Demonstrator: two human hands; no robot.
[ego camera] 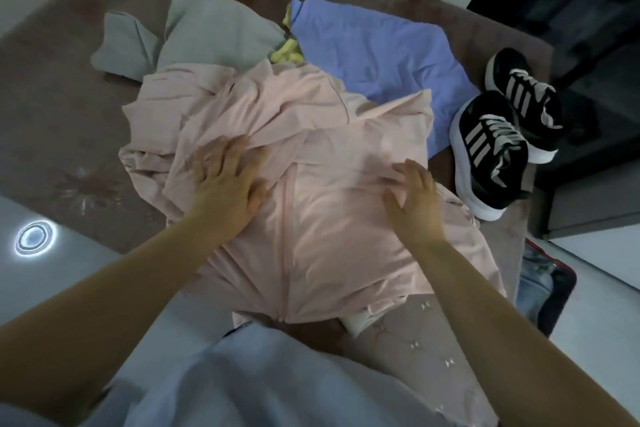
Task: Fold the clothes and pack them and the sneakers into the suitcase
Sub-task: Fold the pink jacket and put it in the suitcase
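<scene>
A pink zip-up jacket (322,218) lies spread and wrinkled on the mauve bed (52,107), zipper facing up. My left hand (228,180) rests flat on its left half with fingers spread. My right hand (415,198) presses flat on its right half. Behind the jacket lie a grey garment (207,35), a blue garment (374,52) and a bit of yellow cloth (287,52). Two black sneakers with white stripes (498,149) sit at the bed's right edge. A corner of the suitcase (543,284) shows on the floor at the right.
The bed's near edge runs under my arms, with pale floor (69,274) to the left and a bright round light reflection (34,237) on it. Dark furniture (571,10) stands beyond the sneakers at the upper right.
</scene>
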